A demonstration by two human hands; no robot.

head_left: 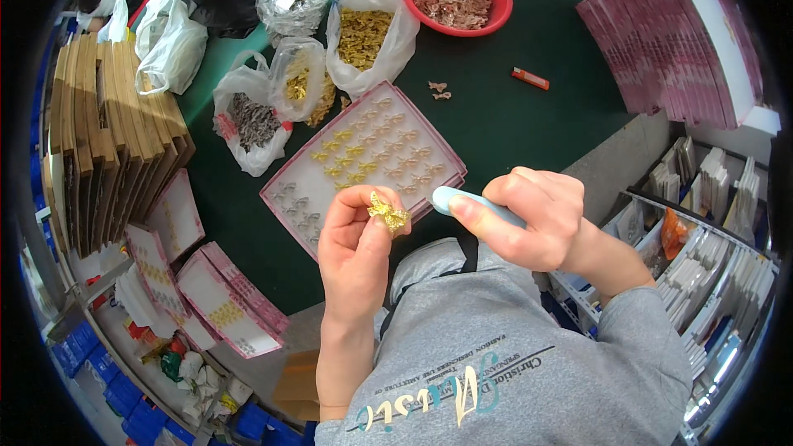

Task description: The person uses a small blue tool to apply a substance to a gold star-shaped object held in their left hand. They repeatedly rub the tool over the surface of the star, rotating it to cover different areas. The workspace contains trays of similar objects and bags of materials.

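Note:
In my left hand [355, 235] a shiny gold butterfly ornament [387, 213] is pinched between thumb and fingers. My right hand [533, 216] is closed around a light blue, round-ended stick-like tool [472, 204], its tip pointing at the butterfly but apart from it. Just beyond both hands lies a pink-edged white card [301, 167] on what looks like a stack of similar ones. Rows of small butterflies sit on it: silver at the left, gold in the middle, pinkish at the right. My left hand covers part of its near edge.
White plastic bags hold gold pieces [368, 40] and dark grey pieces [254, 121]. A red bowl [500, 12] of pinkish pieces and an orange-red lighter [530, 78] rest on the green table [529, 128]. Pink card stacks [628, 49] stand right, brown boards [91, 149] left.

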